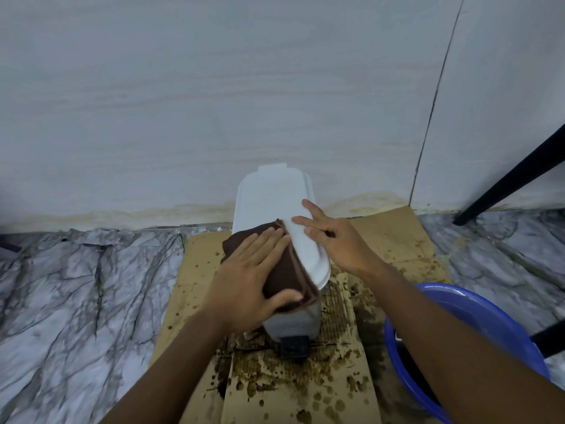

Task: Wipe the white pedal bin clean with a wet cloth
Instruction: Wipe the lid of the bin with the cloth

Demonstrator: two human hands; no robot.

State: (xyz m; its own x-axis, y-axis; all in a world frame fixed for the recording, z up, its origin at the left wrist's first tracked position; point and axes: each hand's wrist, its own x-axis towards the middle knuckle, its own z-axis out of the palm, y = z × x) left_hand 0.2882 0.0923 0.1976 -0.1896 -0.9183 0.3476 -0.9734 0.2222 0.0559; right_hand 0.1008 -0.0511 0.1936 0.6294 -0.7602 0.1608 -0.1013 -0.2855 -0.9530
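Note:
The white pedal bin [272,194] stands upright on cardboard against the wall, lid closed, with its black pedal [294,347] facing me. A folded brown cloth [287,276] lies over the left and front part of the lid. My left hand [253,270] presses flat on the cloth, fingers straight, thumb along the cloth's near edge. My right hand [333,237] rests on the lid's right side with its fingers spread and straight, touching the bare white plastic beside the cloth.
Stained, wet brown cardboard [305,387] covers the floor under the bin. A blue basin [477,332] with dark water sits at my right. Black furniture legs [513,179] slant in at the right. Marble-patterned floor [76,286] lies on the left.

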